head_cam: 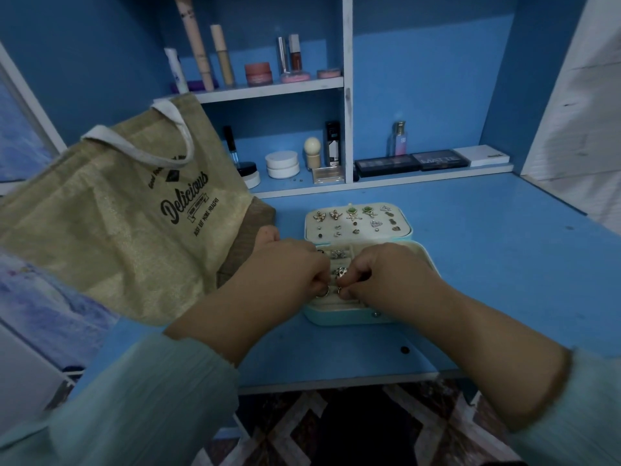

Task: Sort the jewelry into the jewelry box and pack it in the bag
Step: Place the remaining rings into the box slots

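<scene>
Over the open jewelry box on the blue worktop, beside the tan bag, a ring is pinched in the curled fingers of each of the left hand and right hand.

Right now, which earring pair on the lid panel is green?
The green pair, third and fourth along the top row of the jewelry box lid. The gold-toned pair to its left and the silver ones show no green.
</scene>
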`<state>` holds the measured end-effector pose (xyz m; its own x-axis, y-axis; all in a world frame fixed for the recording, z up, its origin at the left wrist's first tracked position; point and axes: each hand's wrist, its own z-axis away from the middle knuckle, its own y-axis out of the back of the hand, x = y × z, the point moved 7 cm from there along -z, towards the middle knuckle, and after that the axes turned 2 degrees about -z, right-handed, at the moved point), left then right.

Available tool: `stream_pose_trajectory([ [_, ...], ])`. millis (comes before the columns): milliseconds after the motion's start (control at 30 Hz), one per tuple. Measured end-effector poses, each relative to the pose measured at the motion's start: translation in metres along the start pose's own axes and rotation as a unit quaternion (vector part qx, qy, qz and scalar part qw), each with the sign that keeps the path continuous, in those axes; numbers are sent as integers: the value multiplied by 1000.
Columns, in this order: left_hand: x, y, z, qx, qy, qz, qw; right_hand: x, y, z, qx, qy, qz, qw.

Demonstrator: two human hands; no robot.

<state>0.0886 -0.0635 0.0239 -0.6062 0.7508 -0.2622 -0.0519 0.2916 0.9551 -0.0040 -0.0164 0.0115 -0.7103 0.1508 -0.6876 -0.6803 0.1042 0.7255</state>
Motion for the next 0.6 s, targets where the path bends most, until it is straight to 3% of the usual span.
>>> stream_pose_trajectory([
  [100,2,1,1,2,4,-38,999,-2,-1,0,-15,-3,16,1000],
  [300,6,8,13,147,-20,-63,987,-4,-5,-1,-72,-21,65,995],
  [367,9,12,12,136,-25,-61,989,-4,-5,-2,-59,0,55,997],
  [433,11,12,11,78,-30,-39,996,-4,-4,-2,-51,5,50,997],
  [600,-7,0,4,-9,31,61,998,-4,-5,-1,-54,-14,40,998],
])
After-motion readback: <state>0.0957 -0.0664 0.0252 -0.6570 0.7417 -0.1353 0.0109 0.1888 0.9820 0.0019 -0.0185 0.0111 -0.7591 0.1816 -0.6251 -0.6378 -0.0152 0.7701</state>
